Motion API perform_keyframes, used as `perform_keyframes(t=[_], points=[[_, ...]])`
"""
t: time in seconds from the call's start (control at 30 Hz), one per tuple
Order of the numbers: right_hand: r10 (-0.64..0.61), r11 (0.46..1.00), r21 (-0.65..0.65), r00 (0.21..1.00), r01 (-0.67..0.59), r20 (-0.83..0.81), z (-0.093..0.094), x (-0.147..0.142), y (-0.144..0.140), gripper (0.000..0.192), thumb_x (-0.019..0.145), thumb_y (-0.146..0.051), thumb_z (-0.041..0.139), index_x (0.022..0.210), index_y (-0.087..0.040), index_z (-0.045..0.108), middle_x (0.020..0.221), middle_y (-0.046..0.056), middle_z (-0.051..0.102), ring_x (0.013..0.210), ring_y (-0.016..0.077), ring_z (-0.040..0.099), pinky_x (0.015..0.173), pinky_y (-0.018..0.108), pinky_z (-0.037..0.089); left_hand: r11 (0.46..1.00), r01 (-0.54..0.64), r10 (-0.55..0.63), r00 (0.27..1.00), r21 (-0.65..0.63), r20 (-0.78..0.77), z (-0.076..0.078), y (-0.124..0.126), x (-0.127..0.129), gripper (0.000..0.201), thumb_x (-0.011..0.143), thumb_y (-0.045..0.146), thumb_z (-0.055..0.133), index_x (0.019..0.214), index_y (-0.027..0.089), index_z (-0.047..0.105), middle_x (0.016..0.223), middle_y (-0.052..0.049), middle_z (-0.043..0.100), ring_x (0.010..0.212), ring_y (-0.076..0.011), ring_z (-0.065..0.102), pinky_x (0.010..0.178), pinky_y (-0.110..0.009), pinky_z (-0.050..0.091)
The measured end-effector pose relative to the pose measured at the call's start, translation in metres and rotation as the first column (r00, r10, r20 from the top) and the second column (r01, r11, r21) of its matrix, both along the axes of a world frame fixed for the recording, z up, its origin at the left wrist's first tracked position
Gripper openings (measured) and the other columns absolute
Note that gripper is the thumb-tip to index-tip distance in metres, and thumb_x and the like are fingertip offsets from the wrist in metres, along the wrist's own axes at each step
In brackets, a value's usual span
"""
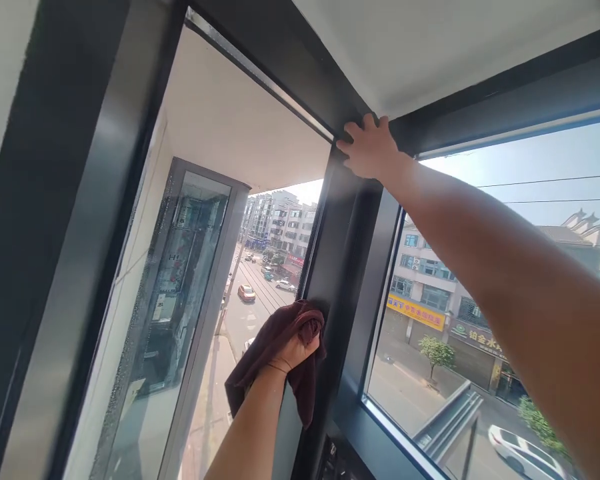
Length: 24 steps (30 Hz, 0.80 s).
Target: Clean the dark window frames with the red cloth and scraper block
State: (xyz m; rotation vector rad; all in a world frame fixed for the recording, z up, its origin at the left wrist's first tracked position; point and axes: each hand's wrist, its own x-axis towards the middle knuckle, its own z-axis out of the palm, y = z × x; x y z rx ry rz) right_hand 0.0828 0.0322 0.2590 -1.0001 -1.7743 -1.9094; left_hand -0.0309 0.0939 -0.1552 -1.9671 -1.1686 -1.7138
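Note:
My left hand is closed around a dark maroon cloth, bunched at the top with a loose end hanging below. The cloth is at the right edge of the left window pane, beside the dark upright frame post. Whether it presses on the glass or on the post, I cannot tell. Higher up, my right hand rests with fingers spread on the dark frame at the upper corner, where the two windows meet. It holds nothing.
Water drops dot the lower left glass. A second window stands to the right, with a metal rail outside it. White ceiling lies above the dark frames. Outside are a street, cars and buildings.

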Motion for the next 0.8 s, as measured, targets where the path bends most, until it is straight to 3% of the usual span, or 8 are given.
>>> perform_keyframes(t=[0.07,0.2,0.27,0.33,0.43,0.5,0.7,0.8], points=[[0.024,0.999,0.024,0.999,-0.023,-0.047,-0.023,0.000,-0.001,0.048,0.092,-0.039,0.043,0.117,-0.003,0.060,0.138,0.019,0.044,0.129,0.0371,0.032,0.100,0.056,0.027,0.999,0.009,-0.011,0.999,-0.039,-0.040,0.000,0.000,-0.001,0.037,0.075,0.043,0.053,0.104,0.027,0.069,0.105,-0.005,0.071,0.116,-0.0297,0.058,0.107,-0.047,0.042],[0.049,0.996,-0.073,0.993,-0.041,0.106,-0.135,0.009,-0.007,0.043,0.090,-0.038,0.048,0.122,-0.012,0.059,0.132,0.015,0.049,0.117,0.0354,0.040,0.092,0.052,0.037,0.998,-0.056,0.053,0.996,-0.037,-0.075,-0.003,0.004,-0.005,0.041,0.076,0.045,0.051,0.106,0.025,0.069,0.109,-0.008,0.070,0.114,-0.0311,0.059,0.106,-0.048,0.043],[0.072,0.980,-0.195,0.971,-0.027,0.226,-0.165,0.011,-0.009,0.042,0.090,-0.035,0.046,0.127,-0.016,0.056,0.135,0.012,0.048,0.115,0.0314,0.041,0.092,0.048,0.038,0.997,-0.073,0.071,0.992,-0.010,-0.100,-0.006,0.007,-0.007,0.041,0.077,0.044,0.050,0.105,0.022,0.070,0.109,-0.010,0.070,0.111,-0.0309,0.061,0.104,-0.047,0.045],[0.073,0.975,-0.222,0.970,-0.020,0.233,-0.147,0.007,-0.007,0.041,0.089,-0.032,0.046,0.124,-0.016,0.058,0.132,0.011,0.051,0.115,0.0309,0.041,0.092,0.048,0.036,0.997,-0.081,0.082,0.987,0.018,-0.136,-0.008,0.010,-0.008,0.041,0.079,0.043,0.047,0.103,0.020,0.070,0.107,-0.011,0.071,0.107,-0.0299,0.063,0.101,-0.045,0.048],[0.017,0.998,-0.058,1.000,-0.017,0.004,-0.071,-0.004,0.001,0.041,0.088,-0.028,0.043,0.122,-0.016,0.061,0.133,0.010,0.050,0.120,0.0367,0.035,0.092,0.055,0.033,0.979,-0.136,0.161,0.973,0.153,-0.164,-0.009,0.011,-0.009,0.040,0.082,0.043,0.045,0.102,0.019,0.070,0.103,-0.010,0.072,0.104,-0.0286,0.064,0.096,-0.043,0.051],[-0.003,1.000,0.009,0.994,0.004,-0.105,-0.049,-0.007,0.004,0.042,0.086,-0.029,0.043,0.123,-0.023,0.061,0.135,0.006,0.050,0.121,0.0386,0.034,0.091,0.057,0.033,0.943,-0.178,0.229,0.960,0.282,-0.158,-0.009,0.011,-0.010,0.040,0.083,0.042,0.044,0.103,0.018,0.069,0.101,-0.010,0.072,0.102,-0.0289,0.065,0.091,-0.044,0.053],[0.071,0.972,-0.234,0.970,-0.015,0.231,-0.158,0.015,-0.011,0.039,0.087,-0.032,0.044,0.120,-0.024,0.061,0.129,0.007,0.054,0.110,0.0310,0.041,0.085,0.047,0.037,0.902,-0.200,0.265,0.956,0.384,-0.125,-0.009,0.011,-0.013,0.039,0.086,0.041,0.044,0.102,0.015,0.067,0.099,-0.012,0.071,0.094,-0.0282,0.067,0.084,-0.044,0.055],[0.051,0.987,-0.158,0.990,-0.030,0.133,-0.115,0.012,-0.009,0.037,0.086,-0.029,0.043,0.117,-0.022,0.063,0.127,0.008,0.054,0.112,0.0323,0.040,0.084,0.047,0.036,0.920,-0.172,0.228,0.966,0.352,-0.124,-0.014,0.015,-0.012,0.036,0.086,0.040,0.043,0.102,0.018,0.066,0.101,-0.010,0.071,0.097,-0.0278,0.066,0.087,-0.045,0.054]])
